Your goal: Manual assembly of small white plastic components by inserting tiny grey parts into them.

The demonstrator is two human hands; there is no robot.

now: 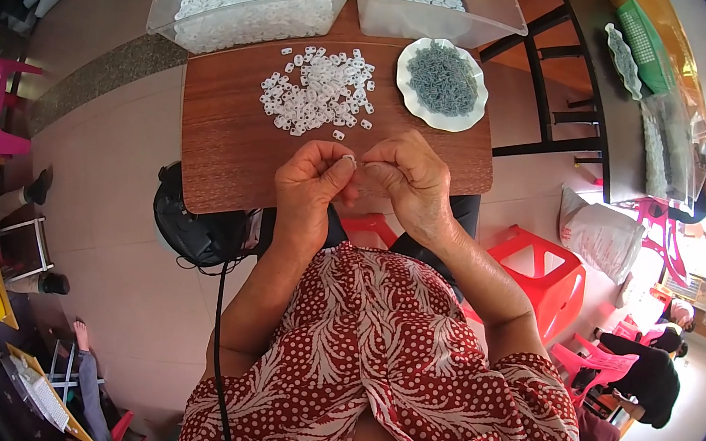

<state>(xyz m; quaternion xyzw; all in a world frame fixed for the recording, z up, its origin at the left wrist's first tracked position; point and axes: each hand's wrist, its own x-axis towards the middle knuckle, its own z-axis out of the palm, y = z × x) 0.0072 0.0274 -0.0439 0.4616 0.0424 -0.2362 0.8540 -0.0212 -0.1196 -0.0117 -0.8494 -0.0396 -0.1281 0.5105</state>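
Over the near part of a brown wooden table [223, 140], my two hands meet with their fingertips close together. My left hand [307, 182] pinches a small white plastic piece [349, 158] between thumb and forefinger. Closed in a pinch beside it is my right hand [416, 184]; whatever its fingertips hold is too small to make out. Just beyond my left hand lies a loose pile of small white two-holed plastic pieces [320, 90]. To its right, a white scalloped plate [404, 85] carries a heap of small grey-blue parts [444, 78], probably screws or plugs.
Two translucent bins, a left one [164, 14] and a right one [489, 20], hold more white pieces beyond the pile. Red stools [550, 287] and a white sack [599, 236] stand at right. A black bag [196, 220] hangs at the table's left. Several people sit farther off.
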